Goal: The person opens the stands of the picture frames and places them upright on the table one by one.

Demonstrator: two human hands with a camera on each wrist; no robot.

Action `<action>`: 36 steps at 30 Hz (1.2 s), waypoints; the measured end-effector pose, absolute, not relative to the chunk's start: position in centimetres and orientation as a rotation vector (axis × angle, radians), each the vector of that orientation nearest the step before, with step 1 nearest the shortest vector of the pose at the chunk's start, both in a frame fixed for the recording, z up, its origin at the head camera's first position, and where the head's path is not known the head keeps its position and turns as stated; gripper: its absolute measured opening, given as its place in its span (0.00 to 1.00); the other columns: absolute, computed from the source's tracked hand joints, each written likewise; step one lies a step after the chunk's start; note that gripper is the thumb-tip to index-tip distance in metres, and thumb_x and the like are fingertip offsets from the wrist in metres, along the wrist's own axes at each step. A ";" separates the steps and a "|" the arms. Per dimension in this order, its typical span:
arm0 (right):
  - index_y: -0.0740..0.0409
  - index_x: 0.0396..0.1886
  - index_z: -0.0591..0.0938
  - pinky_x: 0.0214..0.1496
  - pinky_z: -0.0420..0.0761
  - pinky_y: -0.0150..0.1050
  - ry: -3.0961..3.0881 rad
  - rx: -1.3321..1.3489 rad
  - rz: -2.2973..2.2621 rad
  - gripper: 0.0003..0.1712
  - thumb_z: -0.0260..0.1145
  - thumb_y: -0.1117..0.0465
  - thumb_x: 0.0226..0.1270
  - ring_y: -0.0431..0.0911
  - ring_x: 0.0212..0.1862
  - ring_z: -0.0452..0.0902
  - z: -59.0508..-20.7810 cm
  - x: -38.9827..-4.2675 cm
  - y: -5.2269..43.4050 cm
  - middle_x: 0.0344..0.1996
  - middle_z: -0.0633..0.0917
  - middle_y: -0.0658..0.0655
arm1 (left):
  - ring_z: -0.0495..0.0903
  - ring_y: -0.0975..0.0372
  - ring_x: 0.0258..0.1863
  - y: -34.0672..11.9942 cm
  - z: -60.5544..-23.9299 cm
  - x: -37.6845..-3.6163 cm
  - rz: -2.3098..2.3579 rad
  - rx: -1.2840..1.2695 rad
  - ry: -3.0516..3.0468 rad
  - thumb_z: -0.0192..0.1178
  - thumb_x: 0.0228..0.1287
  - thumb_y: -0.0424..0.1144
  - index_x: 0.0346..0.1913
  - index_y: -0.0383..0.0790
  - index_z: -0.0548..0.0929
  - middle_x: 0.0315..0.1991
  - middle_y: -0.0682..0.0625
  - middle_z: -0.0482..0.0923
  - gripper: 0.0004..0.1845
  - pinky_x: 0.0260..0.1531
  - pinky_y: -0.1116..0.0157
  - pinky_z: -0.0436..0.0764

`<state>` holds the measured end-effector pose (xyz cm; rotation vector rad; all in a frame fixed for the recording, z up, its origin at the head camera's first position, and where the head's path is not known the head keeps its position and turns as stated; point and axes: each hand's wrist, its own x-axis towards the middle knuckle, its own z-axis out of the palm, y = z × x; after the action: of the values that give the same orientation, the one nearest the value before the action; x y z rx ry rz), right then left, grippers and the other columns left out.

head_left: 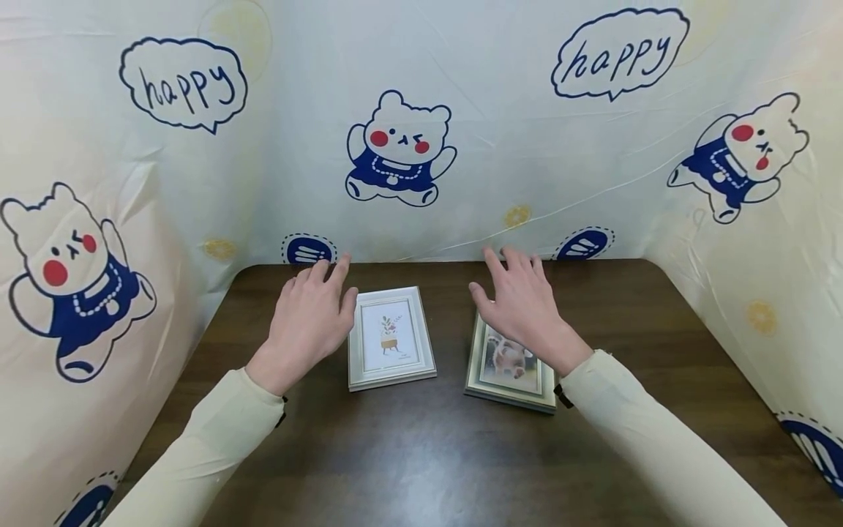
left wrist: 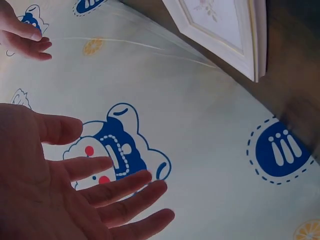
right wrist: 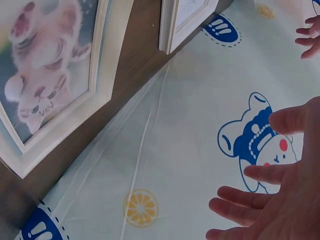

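Hovering with fingers spread and holding nothing, the left hand (head_left: 309, 322) sits just left of the white frame (head_left: 391, 337) — the right hand (head_left: 523, 307) hangs over the cat-picture frame (head_left: 510, 366), both flat on the dark table (head_left: 421, 454).

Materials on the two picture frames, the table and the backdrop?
Plant-print frame: white moulded profile, painted wood or plastic, satin; cannot tell which. Kitten-photo frame: similar moulding, slightly greyer, washed finish. Table: dark brown wood-grain surface, possibly laminate, matte streaks visible. Backdrop: thin printed plastic sheet, judging by sharp creases and a faint sheen.
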<state>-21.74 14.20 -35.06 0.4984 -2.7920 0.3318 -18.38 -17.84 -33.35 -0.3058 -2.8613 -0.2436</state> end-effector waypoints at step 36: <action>0.61 0.79 0.69 0.63 0.74 0.62 -2.865 0.671 0.319 0.37 0.57 0.46 0.80 0.61 0.68 0.72 -40.4 -19.6 10.7 0.68 0.77 0.65 | 0.77 0.34 0.59 -18.4 -37.3 -16.8 -0.250 -0.308 -3.021 0.59 0.76 0.41 0.70 0.16 0.69 0.64 0.24 0.73 0.32 0.55 0.38 0.79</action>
<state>-19.59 10.74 -40.36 0.6706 -2.8646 0.3190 -16.80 -18.39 -37.28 -0.3082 -3.0205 -0.2499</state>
